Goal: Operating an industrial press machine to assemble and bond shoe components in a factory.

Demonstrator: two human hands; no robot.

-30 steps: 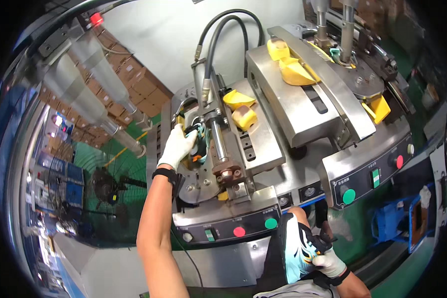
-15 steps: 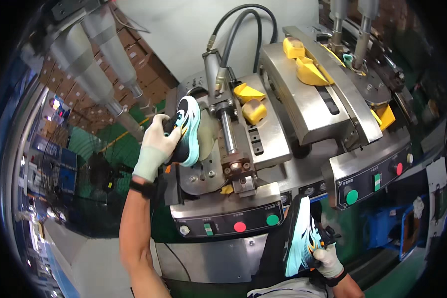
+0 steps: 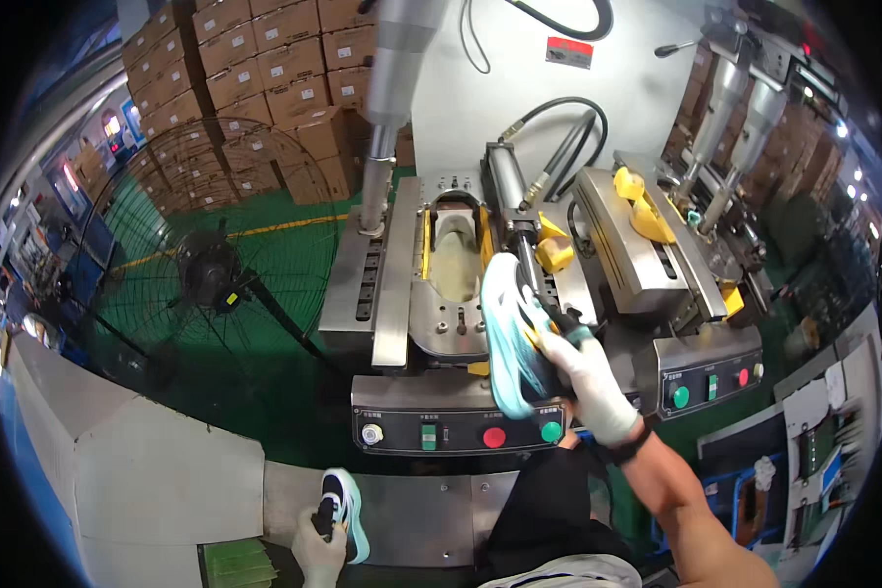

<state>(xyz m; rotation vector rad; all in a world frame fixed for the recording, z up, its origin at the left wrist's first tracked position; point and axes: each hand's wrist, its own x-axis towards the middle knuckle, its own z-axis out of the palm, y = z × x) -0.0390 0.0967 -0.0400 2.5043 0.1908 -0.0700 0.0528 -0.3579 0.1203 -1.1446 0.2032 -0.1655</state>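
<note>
My left hand [image 3: 319,551], in a white glove, is low at the left over a metal ledge. It grips the black upper part of a sneaker [image 3: 355,524] with a pale blue and white sole. My right hand [image 3: 598,382], also gloved, holds a matching sneaker [image 3: 508,338] by its dark upper, with the sole facing left. This sneaker is in front of the sole press [image 3: 441,338], overlapping the right side of its pad. The shoe-shaped pad [image 3: 455,260] lies between metal plates with yellow blocks. My fingers on the dark uppers are partly hidden.
A control panel [image 3: 461,427] with coloured buttons fronts the press. A second press [image 3: 637,250] with yellow pads [image 3: 652,223] stands to the right. A large caged fan [image 3: 211,269] is at the left, with stacked cartons [image 3: 265,69] behind. Green sheets [image 3: 237,565] lie low at the left.
My left hand has carried its sneaker from the press down to the lower left. My right hand has raised its sneaker up to the press. The view has shifted, showing more cartons.
</note>
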